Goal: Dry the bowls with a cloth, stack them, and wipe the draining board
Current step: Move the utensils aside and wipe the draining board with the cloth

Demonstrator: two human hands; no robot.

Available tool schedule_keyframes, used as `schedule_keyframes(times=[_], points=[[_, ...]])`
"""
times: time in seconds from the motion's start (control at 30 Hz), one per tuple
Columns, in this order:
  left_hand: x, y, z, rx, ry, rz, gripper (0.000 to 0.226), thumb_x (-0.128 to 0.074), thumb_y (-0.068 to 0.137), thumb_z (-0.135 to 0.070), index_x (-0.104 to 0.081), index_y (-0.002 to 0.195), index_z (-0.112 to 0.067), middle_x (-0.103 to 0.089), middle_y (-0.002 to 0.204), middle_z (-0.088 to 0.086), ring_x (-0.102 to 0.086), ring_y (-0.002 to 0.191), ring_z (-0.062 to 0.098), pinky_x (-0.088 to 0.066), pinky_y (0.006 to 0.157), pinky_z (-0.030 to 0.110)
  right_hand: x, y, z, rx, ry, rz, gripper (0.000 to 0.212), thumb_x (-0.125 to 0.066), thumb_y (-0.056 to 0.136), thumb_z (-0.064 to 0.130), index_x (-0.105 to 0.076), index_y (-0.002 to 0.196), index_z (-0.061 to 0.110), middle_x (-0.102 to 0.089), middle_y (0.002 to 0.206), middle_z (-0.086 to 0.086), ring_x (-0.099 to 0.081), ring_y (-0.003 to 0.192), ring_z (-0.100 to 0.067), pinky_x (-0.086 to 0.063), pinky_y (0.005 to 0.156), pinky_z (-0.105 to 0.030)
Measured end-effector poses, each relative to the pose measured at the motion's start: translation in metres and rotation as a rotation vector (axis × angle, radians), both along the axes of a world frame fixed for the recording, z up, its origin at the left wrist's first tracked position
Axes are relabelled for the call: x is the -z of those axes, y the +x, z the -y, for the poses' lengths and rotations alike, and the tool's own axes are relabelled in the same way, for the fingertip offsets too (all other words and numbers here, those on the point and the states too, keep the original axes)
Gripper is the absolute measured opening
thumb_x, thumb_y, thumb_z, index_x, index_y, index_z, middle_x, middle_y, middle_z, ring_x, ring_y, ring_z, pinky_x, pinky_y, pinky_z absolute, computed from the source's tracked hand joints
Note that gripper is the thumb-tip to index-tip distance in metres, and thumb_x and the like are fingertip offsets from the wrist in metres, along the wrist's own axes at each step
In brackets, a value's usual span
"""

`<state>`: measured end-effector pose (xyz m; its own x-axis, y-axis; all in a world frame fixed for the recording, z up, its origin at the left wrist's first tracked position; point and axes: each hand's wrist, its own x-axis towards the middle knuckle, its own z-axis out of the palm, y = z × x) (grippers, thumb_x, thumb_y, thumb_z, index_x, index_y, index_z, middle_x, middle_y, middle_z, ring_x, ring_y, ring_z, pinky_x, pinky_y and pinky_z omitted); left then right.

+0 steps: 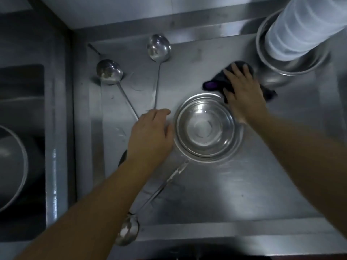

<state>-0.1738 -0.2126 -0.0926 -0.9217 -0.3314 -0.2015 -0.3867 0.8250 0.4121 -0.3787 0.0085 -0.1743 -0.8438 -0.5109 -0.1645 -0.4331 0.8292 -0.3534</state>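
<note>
Right hand [242,91], fingers spread and straight, presses flat on a dark cloth [217,81] with a purple patch, which lies on the steel draining board [216,188] just beyond the near stack of bowls. Left hand [150,134], fingers loosely curved and closed on nothing, rests against the left rim of that stack, its fingertips over the ends of two ladle handles. Stack of steel bowls [204,126], nested and mouth-up, stands at the middle of the board, between the two hands. Second group of steel bowls [293,68] stands at the far right corner, just beside the cloth, with a tilted column of white plastic containers [302,29] set inside it. Two steel ladles lie on the left part of the board, cups away from the person: left ladle [109,72] and far ladle [158,47]. Third ladle [127,229] lies with its cup at the near edge and its handle running up to the base of the central stack. Sink basin [22,109] lies to the left, with the rim of a large round pan [20,166] partly in view
</note>
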Motion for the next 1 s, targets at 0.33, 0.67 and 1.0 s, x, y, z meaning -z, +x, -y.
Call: schedule_keyframes(times=[0.33, 0.67, 1.0], points=[[0.001, 0.028, -0.052, 0.042, 0.005, 0.004, 0.036, -0.066, 0.098, -0.016, -0.067, 0.132, -0.007, -0.071, 0.118, 0.017, -0.066, 0.105, 0.040, -0.055, 0.091, 0.051, -0.008, 0.230, -0.115, 0.047, 0.092, 0.109, 0.066, -0.041, 0.098, 0.040, -0.042, 0.161, 0.020, -0.032, 0.171, -0.006, -0.025, 0.158, -0.039, -0.032, 0.121, -0.062], [-0.024, 0.065, -0.107, 0.022, -0.074, 0.169, 0.040, -0.055, 0.105, -0.027, -0.059, 0.144, -0.016, -0.065, 0.133, 0.010, -0.060, 0.119, 0.032, -0.048, 0.100, 0.045, -0.013, 0.260, -0.163, -0.669, 0.136, 0.077, 0.071, -0.068, 0.093, 0.044, -0.046, 0.158, 0.033, -0.036, 0.168, 0.008, -0.034, 0.154, -0.025, -0.016, 0.119, -0.046], [-0.047, 0.141, -0.137, -0.059, -0.096, 0.377, 0.041, -0.046, 0.106, -0.033, -0.052, 0.145, -0.025, -0.059, 0.138, 0.002, -0.055, 0.122, 0.028, -0.046, 0.102, 0.043, -0.059, 0.250, -0.147, -0.672, 0.248, 0.380, 0.064, -0.030, 0.101, 0.063, -0.045, 0.156, 0.036, -0.026, 0.171, 0.018, -0.012, 0.162, -0.018, -0.003, 0.128, -0.048]])
